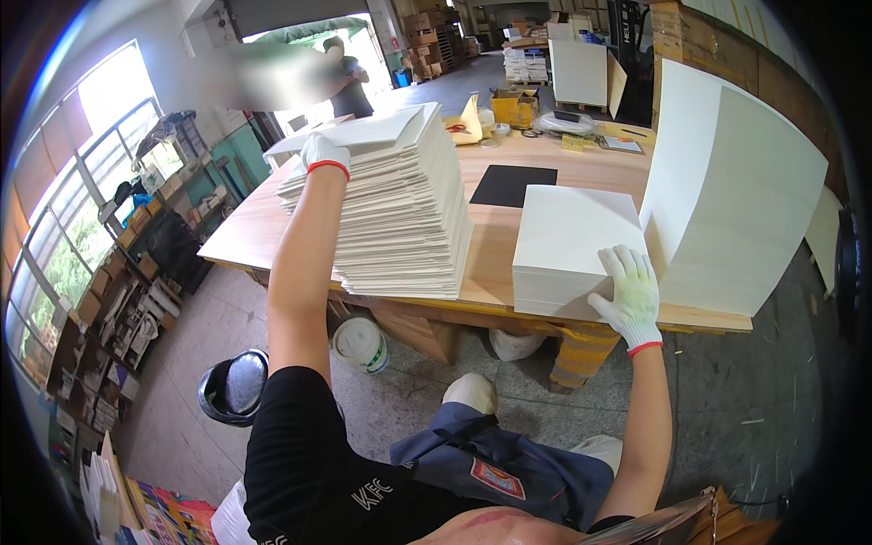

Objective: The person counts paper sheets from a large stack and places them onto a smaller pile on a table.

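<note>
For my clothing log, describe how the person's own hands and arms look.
The left hand and right hand wear white gloves with red wrist edges; the right one shows a yellowish-green tint on its back. Both forearms are bare below the elbow; the left sleeve is short and black.

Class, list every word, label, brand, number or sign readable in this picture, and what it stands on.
Wording is not copied out here; only its places are given.
Black shirt: large white letters, legible.
Dark upright machine: pale vertical letters, legible.
Blue apron: red patch, lettering too small.
White bucket: green-marked label, too small.
</note>
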Tool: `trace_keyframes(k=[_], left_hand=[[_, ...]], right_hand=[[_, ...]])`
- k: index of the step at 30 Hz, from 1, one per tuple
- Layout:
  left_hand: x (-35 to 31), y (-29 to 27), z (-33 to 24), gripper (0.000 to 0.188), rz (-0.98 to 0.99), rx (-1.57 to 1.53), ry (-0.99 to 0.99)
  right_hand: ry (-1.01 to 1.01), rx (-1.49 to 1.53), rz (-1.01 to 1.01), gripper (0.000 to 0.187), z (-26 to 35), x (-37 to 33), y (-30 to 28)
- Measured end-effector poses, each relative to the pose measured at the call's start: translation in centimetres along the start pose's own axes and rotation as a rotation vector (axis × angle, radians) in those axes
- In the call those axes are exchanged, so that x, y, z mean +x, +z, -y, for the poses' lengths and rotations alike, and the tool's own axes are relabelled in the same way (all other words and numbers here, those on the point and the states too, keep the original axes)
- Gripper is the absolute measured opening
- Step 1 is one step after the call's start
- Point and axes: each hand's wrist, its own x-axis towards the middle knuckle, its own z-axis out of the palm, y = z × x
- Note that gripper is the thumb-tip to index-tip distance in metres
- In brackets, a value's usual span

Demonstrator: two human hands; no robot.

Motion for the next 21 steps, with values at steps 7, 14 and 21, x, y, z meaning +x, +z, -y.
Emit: trace_keyframes(k=[7,14,21], left_hand=[[2.7,5.1,10.2,0.036,-0.134,-0.893,-0.211],[-10.1,-2.9,-2.2,0.052,-0.73,-1.961,-0.023],[-20.2,0.2,-19.5,0.039,0.525,-1.176,0.978]], right_hand=[[-0.018,0.056,-0.025,0.062,1.0,0.8,0.2],[0.635,0.271,-0.169,0.037,-3.8,-0.6,-0.5],[0.619,0.014,0.201,0.056,-4.3,-0.1,-2.3]])
